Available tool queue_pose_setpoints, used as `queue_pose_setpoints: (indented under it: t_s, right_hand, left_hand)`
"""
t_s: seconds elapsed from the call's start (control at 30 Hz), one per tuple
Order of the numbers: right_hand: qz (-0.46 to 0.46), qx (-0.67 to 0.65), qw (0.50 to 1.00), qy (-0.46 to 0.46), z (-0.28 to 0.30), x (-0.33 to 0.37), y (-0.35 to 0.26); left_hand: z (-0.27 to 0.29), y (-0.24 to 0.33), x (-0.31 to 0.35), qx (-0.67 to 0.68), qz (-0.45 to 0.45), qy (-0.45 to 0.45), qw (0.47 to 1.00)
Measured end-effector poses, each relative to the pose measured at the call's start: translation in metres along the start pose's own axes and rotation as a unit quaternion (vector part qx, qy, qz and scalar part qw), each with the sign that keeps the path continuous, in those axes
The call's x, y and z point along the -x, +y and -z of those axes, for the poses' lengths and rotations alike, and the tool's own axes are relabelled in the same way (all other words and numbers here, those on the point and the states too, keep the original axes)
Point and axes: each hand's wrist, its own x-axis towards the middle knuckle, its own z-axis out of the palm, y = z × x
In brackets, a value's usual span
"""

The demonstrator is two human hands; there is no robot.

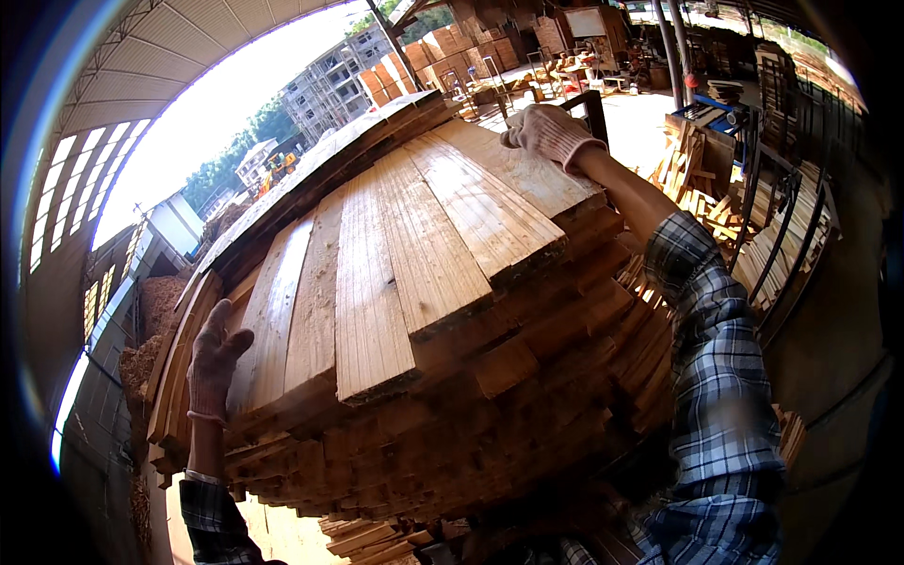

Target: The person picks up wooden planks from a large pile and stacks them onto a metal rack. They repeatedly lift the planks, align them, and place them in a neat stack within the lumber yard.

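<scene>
A layer of sawn wooden boards (363, 282) lies side by side, slightly fanned, on top of a tall timber stack (490, 367). At the left side of this layer is my left hand (215, 363) in a pale knitted glove, its thumb apart from the upright fingers and nothing seen in its grasp. My right hand (556, 137), gloved alike, rests at the far part of the rightmost board (513, 165). Its fingers bend down toward the wood, and their tips are partly hidden.
Beyond the layer lies a raised row of boards (330, 151). A black metal post (595, 118) rises beside my right hand. Loose timber offcuts (692, 179) and a dark metal rack (782, 217) stand to the right. Brown shavings (155, 306) heap up at the left.
</scene>
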Motion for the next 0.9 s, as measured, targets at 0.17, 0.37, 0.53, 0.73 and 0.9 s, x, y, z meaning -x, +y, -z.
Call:
queue_pose_setpoints:
  t_s: [0.17,0.37,0.53,0.73,0.9]
  right_hand:
    - [0.222,-0.305,0.887,0.266,0.044,0.143,-0.059]
    - [0.294,-0.034,0.915,0.273,0.037,0.218,-0.131]
    - [0.305,-0.031,0.916,0.259,0.025,0.202,-0.139]
    - [0.280,0.001,0.914,0.294,0.030,0.205,-0.143]
    - [0.296,-0.009,0.915,0.274,0.031,0.208,-0.156]
  left_hand:
    - [-0.030,0.101,0.077,0.005,-0.193,0.065,0.979]
    - [-0.106,0.161,0.062,-0.202,-0.393,-0.019,0.897]
    - [-0.115,0.139,0.055,-0.214,-0.378,0.015,0.901]
    - [-0.135,0.138,0.049,-0.185,-0.391,0.111,0.895]
    - [-0.106,0.126,0.085,-0.006,-0.358,0.131,0.925]
